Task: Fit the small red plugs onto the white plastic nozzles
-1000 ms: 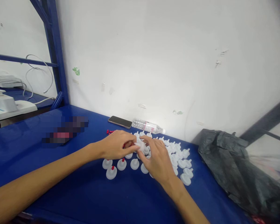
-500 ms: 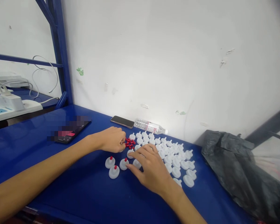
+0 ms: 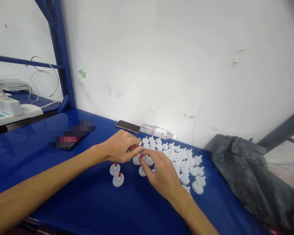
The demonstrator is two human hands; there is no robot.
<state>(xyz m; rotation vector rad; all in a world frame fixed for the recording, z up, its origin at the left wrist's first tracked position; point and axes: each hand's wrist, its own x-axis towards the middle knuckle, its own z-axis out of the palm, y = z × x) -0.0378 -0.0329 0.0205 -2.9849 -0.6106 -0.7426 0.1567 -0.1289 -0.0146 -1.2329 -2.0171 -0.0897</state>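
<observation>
My right hand (image 3: 160,171) has its thumb and index finger pinched at a red tip (image 3: 141,156); this seems to be a red-tipped white cap, with its disc partly hidden by the fingers. Close against those fingertips, my left hand (image 3: 122,147) is closed with thumb and forefinger together, and what they hold is hidden. Two round white caps with red tips, one (image 3: 115,169) behind the other (image 3: 118,180), stand below my left hand. Many plain white spouted caps (image 3: 185,168) spread beyond and right of my right hand. The small red pieces are hidden by my hands.
A phone (image 3: 127,126) and a clear plastic bottle (image 3: 156,131) lie by the wall. Another dark device (image 3: 73,137) rests at left on the blue table (image 3: 88,202). A black plastic bag (image 3: 245,169) covers the right side. A blue post (image 3: 60,55) rises at back left.
My right hand has closed into a pinch and moved up to my left hand, which shifted right over the red pieces. One red-tipped cap has left its place on the table.
</observation>
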